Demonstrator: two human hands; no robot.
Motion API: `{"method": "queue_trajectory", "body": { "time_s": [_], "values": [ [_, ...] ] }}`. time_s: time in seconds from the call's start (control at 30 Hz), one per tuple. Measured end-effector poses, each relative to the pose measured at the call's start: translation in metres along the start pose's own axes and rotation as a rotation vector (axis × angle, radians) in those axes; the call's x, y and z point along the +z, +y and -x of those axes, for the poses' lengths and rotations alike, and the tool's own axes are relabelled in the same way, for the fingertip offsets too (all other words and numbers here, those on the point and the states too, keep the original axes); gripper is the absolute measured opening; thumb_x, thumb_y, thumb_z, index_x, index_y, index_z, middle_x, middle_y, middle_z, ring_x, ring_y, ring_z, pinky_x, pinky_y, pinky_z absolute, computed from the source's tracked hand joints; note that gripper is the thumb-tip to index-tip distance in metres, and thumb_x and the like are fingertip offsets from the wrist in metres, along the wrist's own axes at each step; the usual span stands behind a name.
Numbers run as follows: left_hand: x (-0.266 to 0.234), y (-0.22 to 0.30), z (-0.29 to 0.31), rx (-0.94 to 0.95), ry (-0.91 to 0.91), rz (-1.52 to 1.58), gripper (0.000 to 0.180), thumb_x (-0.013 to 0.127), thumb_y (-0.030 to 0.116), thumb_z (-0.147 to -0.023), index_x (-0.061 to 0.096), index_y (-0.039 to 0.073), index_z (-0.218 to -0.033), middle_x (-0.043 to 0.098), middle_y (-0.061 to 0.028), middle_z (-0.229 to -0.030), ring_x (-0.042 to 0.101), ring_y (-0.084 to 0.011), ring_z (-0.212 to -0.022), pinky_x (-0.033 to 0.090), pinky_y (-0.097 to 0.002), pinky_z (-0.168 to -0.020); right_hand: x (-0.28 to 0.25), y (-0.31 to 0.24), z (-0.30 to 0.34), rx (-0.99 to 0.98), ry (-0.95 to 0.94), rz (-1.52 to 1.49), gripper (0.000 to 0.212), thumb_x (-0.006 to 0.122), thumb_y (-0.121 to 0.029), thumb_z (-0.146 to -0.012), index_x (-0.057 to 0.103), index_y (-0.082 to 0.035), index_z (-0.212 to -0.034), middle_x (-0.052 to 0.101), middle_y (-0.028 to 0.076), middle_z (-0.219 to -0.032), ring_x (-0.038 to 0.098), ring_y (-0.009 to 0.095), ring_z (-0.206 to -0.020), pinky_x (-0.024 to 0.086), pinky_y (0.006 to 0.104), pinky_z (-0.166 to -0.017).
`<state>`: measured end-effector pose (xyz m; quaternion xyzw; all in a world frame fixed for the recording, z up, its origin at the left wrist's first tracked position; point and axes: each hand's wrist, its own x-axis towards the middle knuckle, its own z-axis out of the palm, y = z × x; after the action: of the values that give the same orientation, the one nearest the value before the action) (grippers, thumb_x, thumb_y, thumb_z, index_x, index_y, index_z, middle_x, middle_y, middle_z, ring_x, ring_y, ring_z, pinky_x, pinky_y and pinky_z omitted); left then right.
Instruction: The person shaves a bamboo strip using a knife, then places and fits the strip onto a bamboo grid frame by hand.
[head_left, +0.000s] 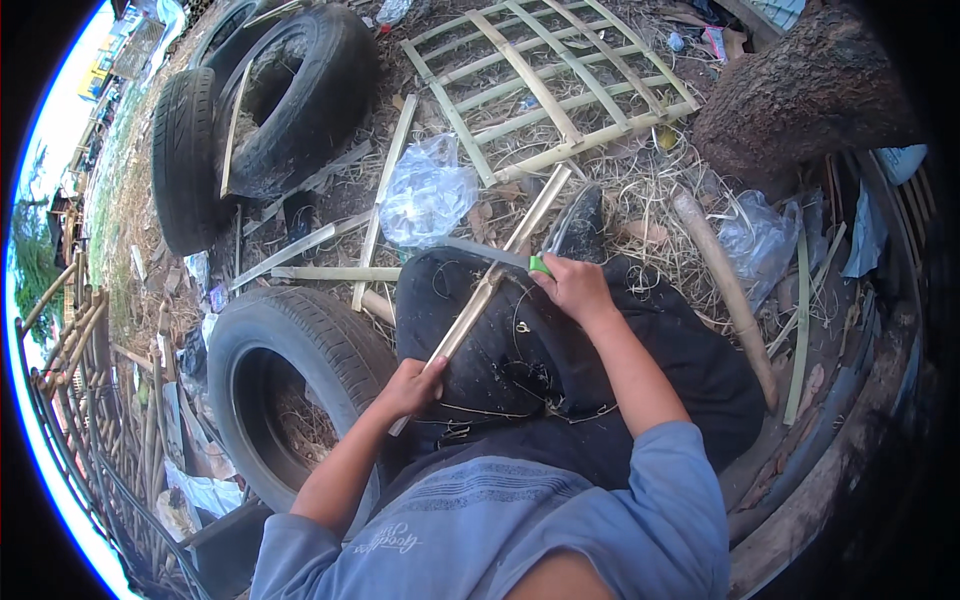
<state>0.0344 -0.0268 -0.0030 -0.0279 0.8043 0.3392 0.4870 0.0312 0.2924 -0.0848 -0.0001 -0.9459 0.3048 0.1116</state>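
Note:
Across my dark-trousered legs lies a split bamboo strip (462, 328), slanting from lower left to upper right. My left hand (412, 388) is closed around its lower part. In my right hand (578, 287) is a knife with a green handle (540, 266). Its grey blade (487, 252) points left and lies across the strip above a bamboo node; whether it cuts into the wood I cannot tell. Beyond my feet a lattice of woven bamboo strips (560, 95) rests on the ground.
One old tyre (300, 300) lies close on my left, with several more (300, 100) farther back. Clear plastic bags (428, 190) and loose bamboo strips (385, 205) lie about. To the right are a pole (728, 290) and a thick tree trunk (805, 90). Shavings litter the ground.

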Motion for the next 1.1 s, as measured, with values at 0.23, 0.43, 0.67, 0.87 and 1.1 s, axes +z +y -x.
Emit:
{"method": "queue_trajectory", "body": {
  "time_s": [0.23,0.43,0.67,0.87,1.1],
  "values": [
    [-0.002,0.008,0.003,-0.017,-0.038,0.088,0.067,0.040,0.055,-0.098,0.058,0.002,-0.061,0.046,-0.0028,-0.048,0.046,-0.0131,-0.041,0.037,-0.0290,-0.042,-0.001,0.024,-0.008,0.318,0.033,0.075,0.039,0.050,-0.046,-0.094,0.061,-0.009,-0.086,0.065,0.015,-0.067,0.064,0.040,-0.066,0.052,0.0504,-0.059],
    [-0.004,-0.010,-0.004,0.035,-0.109,0.146,0.068,0.038,0.057,-0.098,0.055,0.003,-0.061,0.044,-0.0020,-0.045,0.046,-0.0129,-0.037,0.034,-0.0262,-0.036,-0.075,0.047,-0.017,0.528,0.092,0.142,0.048,0.043,-0.047,-0.097,0.064,-0.005,-0.091,0.065,0.024,-0.074,0.063,0.044,-0.074,0.049,0.0535,-0.065],
    [-0.009,-0.001,0.000,-0.005,-0.140,0.138,0.069,0.037,0.058,-0.098,0.055,0.003,-0.061,0.041,-0.0010,-0.046,0.041,-0.0118,-0.038,0.033,-0.0261,-0.038,-0.021,0.000,0.001,0.226,-0.006,-0.041,0.047,0.046,-0.052,-0.095,0.061,-0.009,-0.081,0.061,0.017,-0.059,0.064,0.039,-0.061,0.050,0.0495,-0.056],
    [-0.012,0.002,-0.003,-0.067,-0.201,0.182,0.067,0.035,0.056,-0.099,0.054,0.004,-0.062,0.041,-0.0005,-0.048,0.042,-0.0112,-0.039,0.035,-0.0255,-0.039,-0.019,0.044,-0.023,0.142,-0.103,0.197,0.050,0.047,-0.059,-0.091,0.061,-0.012,-0.080,0.063,0.014,-0.060,0.066,0.035,-0.062,0.052,0.0470,-0.055],
    [-0.011,0.003,0.000,-0.061,-0.164,0.191,0.068,0.036,0.057,-0.098,0.054,0.004,-0.061,0.042,-0.0009,-0.048,0.042,-0.0114,-0.038,0.034,-0.0255,-0.039,-0.031,0.063,-0.041,0.380,-0.039,0.203,0.050,0.045,-0.056,-0.093,0.066,-0.011,-0.089,0.067,0.019,-0.076,0.066,0.038,-0.078,0.051,0.0490,-0.067]
  ]
}}
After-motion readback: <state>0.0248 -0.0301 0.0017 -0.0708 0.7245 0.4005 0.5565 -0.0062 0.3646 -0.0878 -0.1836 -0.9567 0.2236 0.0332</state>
